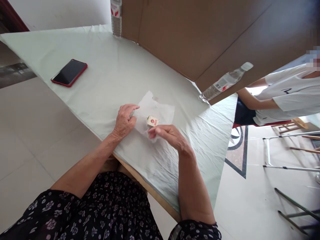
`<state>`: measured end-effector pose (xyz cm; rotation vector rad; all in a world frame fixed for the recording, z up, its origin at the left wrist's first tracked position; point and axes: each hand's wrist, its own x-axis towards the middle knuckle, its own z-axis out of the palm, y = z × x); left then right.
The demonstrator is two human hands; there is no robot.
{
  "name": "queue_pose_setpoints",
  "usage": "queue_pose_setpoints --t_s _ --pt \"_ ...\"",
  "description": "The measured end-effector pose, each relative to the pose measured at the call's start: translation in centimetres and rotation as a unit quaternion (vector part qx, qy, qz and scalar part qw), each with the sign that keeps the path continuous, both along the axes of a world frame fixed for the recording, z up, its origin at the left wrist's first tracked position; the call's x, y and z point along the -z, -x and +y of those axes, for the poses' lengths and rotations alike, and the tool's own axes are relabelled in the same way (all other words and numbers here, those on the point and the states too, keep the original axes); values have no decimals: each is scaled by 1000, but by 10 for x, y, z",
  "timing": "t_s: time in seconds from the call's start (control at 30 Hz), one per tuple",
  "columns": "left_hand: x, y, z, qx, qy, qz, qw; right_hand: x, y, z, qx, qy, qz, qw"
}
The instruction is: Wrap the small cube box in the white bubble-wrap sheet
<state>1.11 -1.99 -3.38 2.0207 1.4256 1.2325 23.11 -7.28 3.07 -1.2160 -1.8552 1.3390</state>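
Observation:
A small whitish box with red print (153,121) sits on a thin, crinkled sheet of white tissue paper (163,112) spread over the table. At the paper's left edge is my left hand (125,120), thumb and forefinger apart with a gap between them. My right hand (170,135) comes in from the near right, just in front of the box. Its thumb and fingers are drawn together at the paper's near edge, which bunches up there. Part of the box's near side is hidden behind those fingers.
A phone in a red case (70,72) lies on the pale green tablecloth (105,60). A large brown cardboard panel (180,36) stands behind, with a water bottle (116,20) at its left and another bottle (225,82) at its right. A person in a white shirt (287,90) sits beyond.

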Motion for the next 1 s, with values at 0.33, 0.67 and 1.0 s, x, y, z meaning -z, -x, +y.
queue_pose_setpoints --t_s 0.33,0.67,1.0 --pt "-3 -4 -4 22 49 102 993 -9 6 -11 46 -37 -133 989" --pt "-6 12 -4 141 114 235 955 33 -1 12 227 -164 -180 943" --pt "-2 10 -7 131 98 252 954 47 -103 -21 420 -154 -289 846"
